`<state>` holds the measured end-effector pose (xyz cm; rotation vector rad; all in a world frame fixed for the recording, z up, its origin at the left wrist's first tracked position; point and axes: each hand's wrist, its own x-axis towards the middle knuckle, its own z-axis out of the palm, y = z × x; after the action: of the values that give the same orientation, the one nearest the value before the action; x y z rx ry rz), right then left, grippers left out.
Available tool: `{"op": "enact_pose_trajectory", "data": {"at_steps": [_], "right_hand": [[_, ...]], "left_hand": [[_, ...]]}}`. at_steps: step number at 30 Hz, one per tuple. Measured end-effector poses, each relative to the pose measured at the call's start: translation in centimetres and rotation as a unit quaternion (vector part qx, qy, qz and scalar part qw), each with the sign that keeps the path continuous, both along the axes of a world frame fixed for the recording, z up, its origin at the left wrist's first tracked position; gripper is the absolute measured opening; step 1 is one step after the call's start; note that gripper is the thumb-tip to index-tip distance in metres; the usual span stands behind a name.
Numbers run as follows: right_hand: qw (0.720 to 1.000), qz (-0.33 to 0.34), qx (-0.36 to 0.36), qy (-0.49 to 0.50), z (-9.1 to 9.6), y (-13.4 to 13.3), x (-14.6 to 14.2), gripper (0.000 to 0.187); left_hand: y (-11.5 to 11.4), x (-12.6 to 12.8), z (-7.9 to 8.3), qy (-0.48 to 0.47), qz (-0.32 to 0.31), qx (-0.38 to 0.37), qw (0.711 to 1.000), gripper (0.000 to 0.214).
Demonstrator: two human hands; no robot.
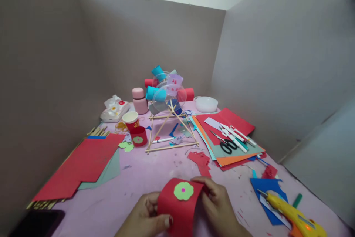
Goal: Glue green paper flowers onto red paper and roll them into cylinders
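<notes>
Low at the front of the table, a curved strip of red paper [169,205] is held between my two hands. A green paper flower [180,194] with a pink centre is on its upper face. My left hand [149,213] pinches the strip's left side, thumb in front. My right hand [215,202] grips the right edge, with some fingers hidden behind the paper. Farther back stands a red paper ring [138,136] bearing a similar green flower, beside a paper cup [131,119]. A stick frame [173,149] stands behind, near a wheel [169,94] with blue and red paper tubes.
Red paper sheets [91,166] lie over sticks at left, near a dark phone-like slab [39,222]. Scissors [227,146] and markers [235,139] rest on stacked paper at right. A yellow glue gun [294,213] lies front right. Grey partitions [155,33] enclose the table.
</notes>
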<state>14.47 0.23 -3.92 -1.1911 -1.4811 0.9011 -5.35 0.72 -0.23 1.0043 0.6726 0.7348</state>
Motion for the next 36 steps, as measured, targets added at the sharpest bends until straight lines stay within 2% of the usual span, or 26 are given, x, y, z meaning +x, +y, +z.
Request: {"op": "enact_pose_trajectory", "data": {"at_steps": [2,5,8,11,13,16,19,21,23,24,26,28,30,31,33,36], "right_hand": [[0.991,0.072,-0.069,0.090,0.2,-0.3,-0.8,0.025],[0.946,0.162,-0.173,0.221,0.1,-0.8,-2.1,0.039],[0.906,0.189,-0.248,0.286,-0.1,-1.0,-2.9,0.046],[0.879,0.173,-0.295,0.334,0.2,-1.2,-3.1,0.042],[0.857,0.148,-0.324,0.372,0.5,-1.2,-3.0,0.036],[0.835,0.127,-0.340,0.413,1.0,-1.2,-2.7,0.028],[0.827,0.102,-0.338,0.436,1.5,-1.0,-2.4,0.022],[0.827,0.078,-0.338,0.443,1.7,-0.9,-2.4,0.018],[0.829,0.070,-0.340,0.438,1.7,-0.8,-2.3,0.017],[0.831,0.077,-0.343,0.431,1.7,-0.8,-2.3,0.020],[0.847,0.086,-0.338,0.401,1.7,-0.8,-2.2,0.029],[0.889,0.055,-0.293,0.347,1.8,-0.9,-1.9,0.038],[0.936,0.008,-0.217,0.278,1.9,-1.0,-1.5,0.038],[0.952,-0.001,-0.184,0.244,2.0,-1.1,-1.3,0.036],[0.969,0.010,-0.147,0.197,2.0,-1.1,-1.1,0.031],[0.982,0.033,-0.129,0.136,1.8,-1.0,-1.0,0.024]], "left_hand": [[0.2,0.2,-0.3,0.017,0.097,0.006,0.995,0.035],[0.4,0.4,-0.6,0.064,0.217,0.014,0.974,0.036],[0.1,0.6,-1.0,0.117,0.261,0.039,0.957,0.035],[-0.6,0.7,-1.5,0.174,0.256,0.103,0.945,0.029],[-1.0,0.6,-1.7,0.211,0.247,0.186,0.927,0.022],[-1.0,0.5,-1.7,0.251,0.207,0.351,0.878,0.019],[-0.6,0.2,-1.4,0.255,0.132,0.506,0.813,0.028],[-0.4,0.0,-1.3,0.255,0.091,0.566,0.779,0.036],[-0.5,-0.1,-1.3,0.248,0.076,0.578,0.774,0.040],[-0.6,-0.1,-1.4,0.242,0.083,0.563,0.786,0.040],[-0.8,0.0,-1.5,0.240,0.126,0.469,0.840,0.033],[-0.8,0.4,-1.4,0.234,0.186,0.305,0.904,0.025],[-0.6,0.8,-1.1,0.197,0.218,0.136,0.946,0.028],[-0.5,1.0,-1.0,0.170,0.219,0.075,0.958,0.031],[-0.3,1.3,-0.8,0.129,0.203,0.000,0.971,0.037],[-0.3,1.5,-0.8,0.107,0.173,-0.034,0.979,0.038]]}}
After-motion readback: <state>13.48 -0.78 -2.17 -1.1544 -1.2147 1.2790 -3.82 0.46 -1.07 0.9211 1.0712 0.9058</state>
